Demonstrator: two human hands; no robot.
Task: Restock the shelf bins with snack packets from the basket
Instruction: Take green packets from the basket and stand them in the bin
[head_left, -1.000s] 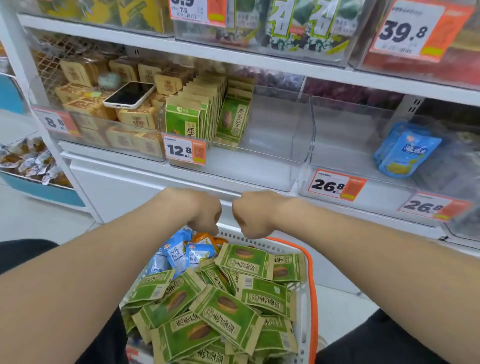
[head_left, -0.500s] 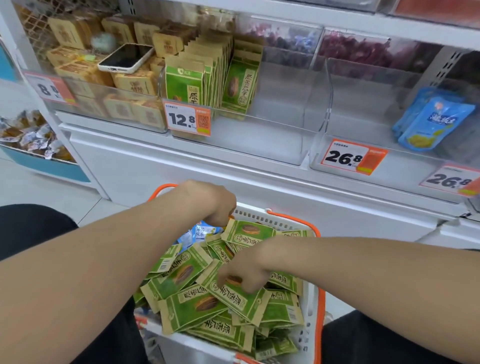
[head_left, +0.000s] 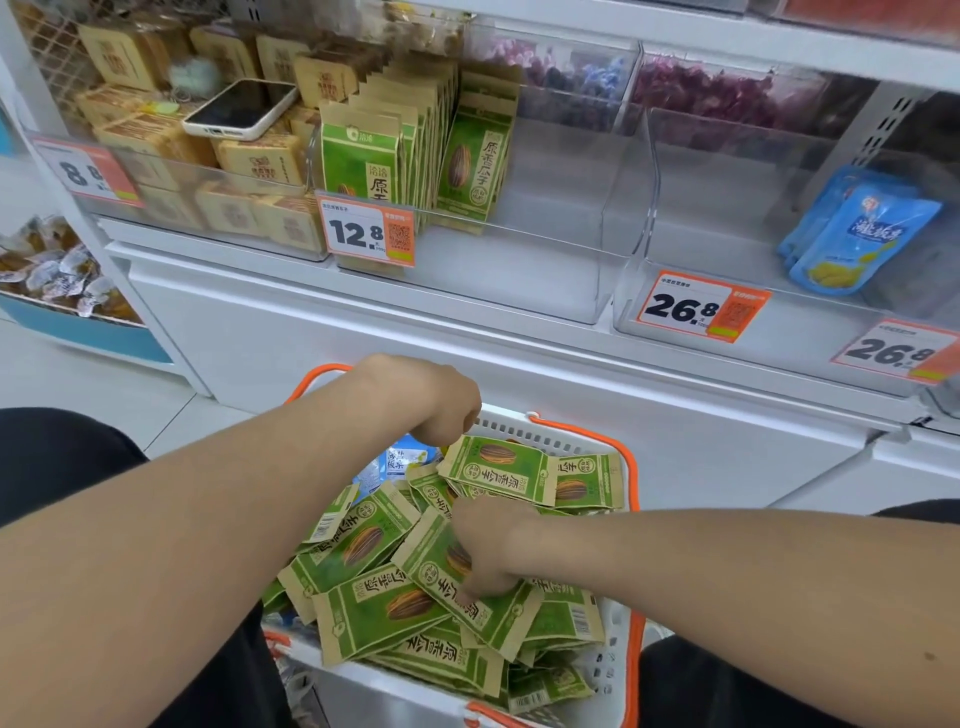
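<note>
Reaching into the basket (head_left: 519, 430): right hand (head_left: 493, 551) pinches a green snack packet (head_left: 431, 566) atop the pile. Left hand (head_left: 441, 400) curled at far rim, cannot tell if it holds anything. Shelf bin (head_left: 519, 280) above holds upright matching packets (head_left: 358, 161).

Single view, head-worn, wide-angle. I'm looking forward and steeply down along both bare forearms, which run in from the bottom corners.

The right hand (head_left: 493, 551) grips a green sunflower-seed packet (head_left: 431, 566) low of centre. That grip sits close under the lens.

The left hand (head_left: 441, 400) is just beyond the grip and slightly to its left, with its fingers tucked out of sight.

The white plastic basket with orange handles (head_left: 524, 431) surrounds the grip, and the bottom edge crops its near rim.

The clear acrylic shelf bins (head_left: 545, 280) stand beyond and above the grip, facing the lens, with the top row cut off. Straight shelf lines bow towards the frame edges.
</note>
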